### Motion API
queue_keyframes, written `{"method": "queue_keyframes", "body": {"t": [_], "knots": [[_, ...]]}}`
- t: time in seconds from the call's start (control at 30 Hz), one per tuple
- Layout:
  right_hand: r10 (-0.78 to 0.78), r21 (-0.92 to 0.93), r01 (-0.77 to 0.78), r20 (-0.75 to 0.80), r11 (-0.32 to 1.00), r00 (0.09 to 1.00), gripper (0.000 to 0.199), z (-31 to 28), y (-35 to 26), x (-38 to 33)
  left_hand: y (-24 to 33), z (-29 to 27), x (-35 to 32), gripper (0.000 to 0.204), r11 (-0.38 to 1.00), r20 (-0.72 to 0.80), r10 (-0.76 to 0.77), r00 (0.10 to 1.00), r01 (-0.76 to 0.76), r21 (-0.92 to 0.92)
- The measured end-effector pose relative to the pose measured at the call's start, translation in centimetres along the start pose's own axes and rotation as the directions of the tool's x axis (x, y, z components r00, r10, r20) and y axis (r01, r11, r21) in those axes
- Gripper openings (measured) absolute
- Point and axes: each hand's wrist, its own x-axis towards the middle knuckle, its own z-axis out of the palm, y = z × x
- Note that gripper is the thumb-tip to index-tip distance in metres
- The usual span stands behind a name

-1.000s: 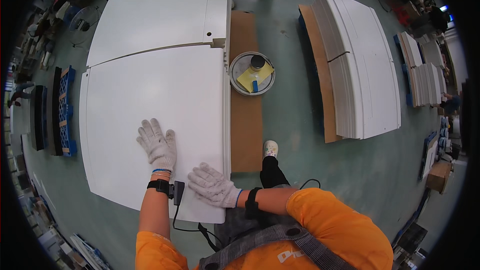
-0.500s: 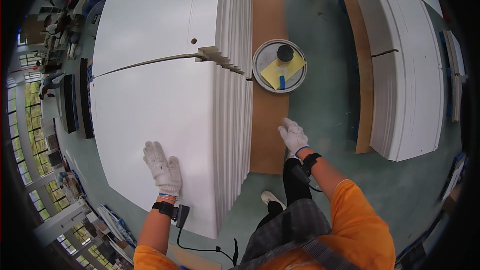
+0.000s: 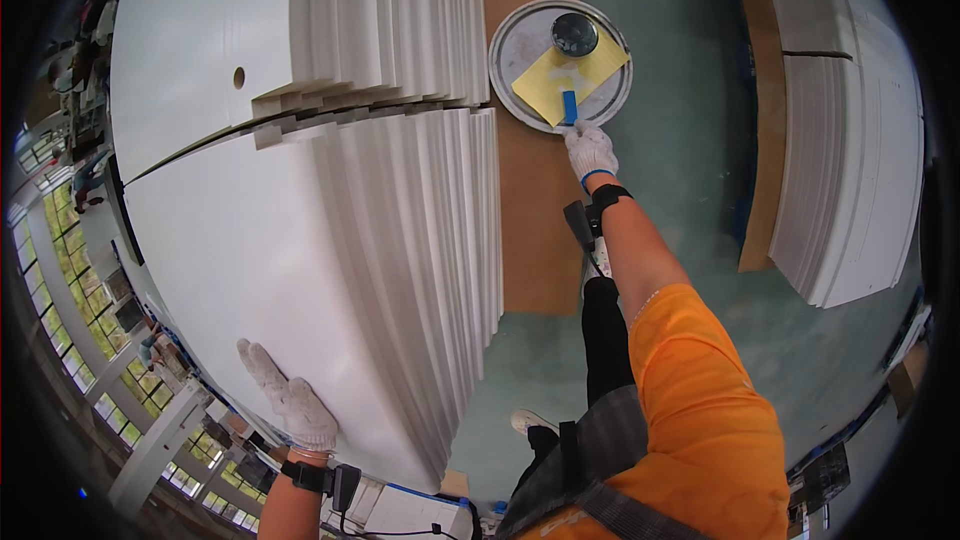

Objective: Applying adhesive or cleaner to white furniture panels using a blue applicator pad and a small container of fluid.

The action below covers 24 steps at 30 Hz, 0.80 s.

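My left hand [image 3: 290,400], in a white knit glove, lies flat with fingers stretched out on the front white panel [image 3: 230,270] of an upright stack. My right hand [image 3: 592,152], gloved too, reaches forward to a round grey lid or tray [image 3: 508,45]. Its fingertips are pinched at the near end of a small flat blue strip [image 3: 569,105], which looks like a scraper. Under the strip lies a yellow sheet [image 3: 540,90] with a pale smear. A dark-topped round jar [image 3: 575,35] stands on the sheet's far part.
A second stack of white panels [image 3: 390,20] stands just beyond the near one, a narrow gap between them. Brown board [image 3: 540,230] runs beneath the round tray. To the right, across the green floor [image 3: 680,120], another white panel stack [image 3: 850,170] stands by brown board.
My right hand has moved forward to the blue strip on the tray. My left hand has slid nearer and left along the panel. The view has shifted with my head.
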Motion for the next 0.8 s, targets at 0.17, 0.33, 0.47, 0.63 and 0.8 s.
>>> {"method": "queue_keyframes", "body": {"t": [0.17,0.33,0.47,0.63,0.8], "knots": [[0.082,-0.185,-0.096,-0.085,0.978,0.993,0.046,1.9,0.4,3.8,-0.6,0.3,0.0,0.062,0.998,-0.026,-0.021,0.999,0.022,0.064],[0.074,-0.258,-0.099,-0.107,0.961,0.992,0.047,3.9,-0.2,5.4,-2.3,-1.2,-0.7,0.059,0.923,0.037,0.039,0.999,-0.05,0.382],[0.072,-0.285,-0.094,-0.088,0.954,0.993,0.049,4.2,1.6,7.0,-2.9,-1.2,-0.7,0.076,0.961,0.035,-0.162,0.986,0.15,0.232],[-0.021,0.052,0.028,-0.117,0.998,0.993,0.043,2.0,-0.6,3.7,0.2,-0.3,-0.3,0.062,0.978,0.042,-0.037,0.998,0.027,0.208],[-0.159,0.309,0.143,0.028,0.94,0.987,0.045,-5.8,-5.3,-2.5,-0.6,-0.2,-0.2,0.061,0.987,0.014,0.107,0.994,-0.108,0.12]]}}
